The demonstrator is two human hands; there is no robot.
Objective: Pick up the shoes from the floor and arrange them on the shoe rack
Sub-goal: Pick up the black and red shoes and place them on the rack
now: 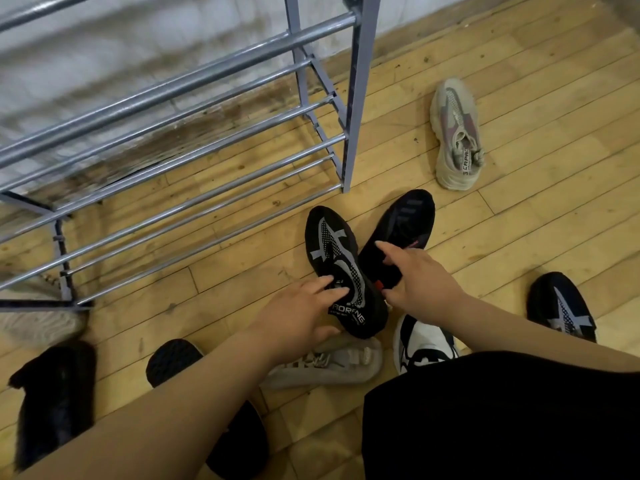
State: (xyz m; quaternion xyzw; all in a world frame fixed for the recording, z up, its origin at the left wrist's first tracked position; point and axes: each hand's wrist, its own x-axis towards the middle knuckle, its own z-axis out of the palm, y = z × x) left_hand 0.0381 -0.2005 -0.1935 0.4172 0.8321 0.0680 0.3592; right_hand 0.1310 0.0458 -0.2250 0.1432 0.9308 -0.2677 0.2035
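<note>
- Picking up: the left hand (301, 313) is gripping the heel of the grey-striped black knit sneaker (332, 251), on the floor (519, 81) beside the grey metal-bar shoe rack (207, 188).
- The right hand (415, 275), fingers spread, is touching the plain black sneaker (405, 220).
- Next likely: closing that grip, lifting the 2 shoes.

The person wears plain black cloth (502, 417), dark and smooth, filling the lower right of the frame. Both arms are bare, from the bottom edge up to the left hand (298, 317) and the right hand (419, 275).
</note>
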